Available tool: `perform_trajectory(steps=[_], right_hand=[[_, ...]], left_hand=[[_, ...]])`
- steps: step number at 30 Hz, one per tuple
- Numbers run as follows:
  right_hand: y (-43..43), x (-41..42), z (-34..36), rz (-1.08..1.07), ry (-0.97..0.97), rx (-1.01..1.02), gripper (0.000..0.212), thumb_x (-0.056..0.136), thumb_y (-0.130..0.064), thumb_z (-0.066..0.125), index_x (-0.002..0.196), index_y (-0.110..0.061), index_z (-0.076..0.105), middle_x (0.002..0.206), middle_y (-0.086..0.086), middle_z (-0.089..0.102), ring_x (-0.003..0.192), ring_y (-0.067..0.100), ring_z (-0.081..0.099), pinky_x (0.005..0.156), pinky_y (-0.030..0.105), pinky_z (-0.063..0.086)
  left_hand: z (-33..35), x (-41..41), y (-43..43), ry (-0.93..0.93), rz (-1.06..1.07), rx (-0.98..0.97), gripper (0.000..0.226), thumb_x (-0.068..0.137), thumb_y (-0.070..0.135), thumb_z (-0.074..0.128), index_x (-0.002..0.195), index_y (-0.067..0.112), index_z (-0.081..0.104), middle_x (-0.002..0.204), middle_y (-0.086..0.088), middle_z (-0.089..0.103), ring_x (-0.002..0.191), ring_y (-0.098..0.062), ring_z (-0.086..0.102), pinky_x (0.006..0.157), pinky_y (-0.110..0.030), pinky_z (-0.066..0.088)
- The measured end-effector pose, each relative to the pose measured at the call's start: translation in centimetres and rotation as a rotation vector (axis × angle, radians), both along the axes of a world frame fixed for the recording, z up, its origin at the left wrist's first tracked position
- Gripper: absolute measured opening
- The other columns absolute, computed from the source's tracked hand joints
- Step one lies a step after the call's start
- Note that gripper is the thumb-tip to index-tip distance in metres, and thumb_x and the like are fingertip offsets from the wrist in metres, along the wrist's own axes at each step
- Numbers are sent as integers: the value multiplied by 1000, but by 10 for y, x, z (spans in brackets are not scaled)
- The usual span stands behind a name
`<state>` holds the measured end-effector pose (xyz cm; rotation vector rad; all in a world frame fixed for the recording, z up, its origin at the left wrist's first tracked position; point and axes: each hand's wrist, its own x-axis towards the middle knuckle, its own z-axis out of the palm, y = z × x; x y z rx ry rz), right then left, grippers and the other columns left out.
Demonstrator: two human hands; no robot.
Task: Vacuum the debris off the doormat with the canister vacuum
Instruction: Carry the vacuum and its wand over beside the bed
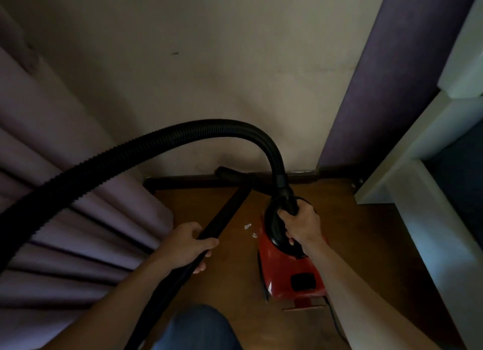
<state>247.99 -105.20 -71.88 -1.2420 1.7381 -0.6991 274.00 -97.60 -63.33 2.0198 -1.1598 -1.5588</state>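
Red plastic marks the canister vacuum (pixel 292 268), which sits on the wooden floor (pixel 366 245) right of centre. Its long axis runs near to far, and its black front end points at the far wall (pixel 209 62). The right hand (pixel 303 226) grips that front end, with its fingers curled round the cuff where the ribbed black hose (pixel 130 145) plugs in. From there the hose rises, arches over to the left and runs out at the left edge.

The left hand (pixel 188 242) is wrapped round the black wand (pixel 224 213). The wand's long axis slants from near left to far right, and its nozzle (pixel 230 173) lies against the dark baseboard (pixel 183 182) at the foot of the wall.

Two pale scraps (pixel 249 229) lie on the floor between the wand and the canister, just beside the canister's left flank. Folded mauve curtains (pixel 65 192) fill the left side. A purple panel (pixel 379 88) and white furniture (pixel 431 192) stand on the right. A knee in blue denim (pixel 196 328) shows at the near edge.
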Motion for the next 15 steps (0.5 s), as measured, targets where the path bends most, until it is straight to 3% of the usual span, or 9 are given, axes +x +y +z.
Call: perform_trajectory(steps=[3, 8, 12, 15], right_hand=[[0, 4, -5, 10, 6, 10, 9, 97, -21, 70, 94, -16, 63, 74, 10, 67, 49, 20, 59, 49, 34, 51], [1, 7, -18, 8, 11, 38, 10, 97, -20, 70, 97, -13, 64, 73, 13, 68, 46, 23, 59, 43, 31, 49], [-7, 5, -26, -8, 19, 43, 9, 97, -19, 70, 99, -12, 65, 76, 13, 68, 55, 26, 61, 53, 39, 56], [-6, 3, -26, 16, 27, 43, 8, 98, -17, 67, 100, -11, 63, 70, 13, 66, 46, 23, 59, 46, 34, 52]], left_hand=[[-3, 1, 2, -28, -9, 14, 28, 90, 28, 77, 104, 8, 63, 90, -17, 71, 60, -25, 68, 58, -35, 57], [-15, -1, 1, -47, -12, -27, 26, 88, 29, 79, 100, 11, 65, 83, -16, 70, 60, -26, 69, 60, -38, 58], [-30, 1, 0, -57, 12, -53, 26, 87, 32, 80, 100, 14, 66, 83, -17, 72, 64, -30, 71, 64, -45, 60], [-38, 0, 2, -48, 41, -55, 26, 87, 29, 80, 98, 11, 66, 79, -14, 70, 61, -28, 70, 58, -39, 58]])
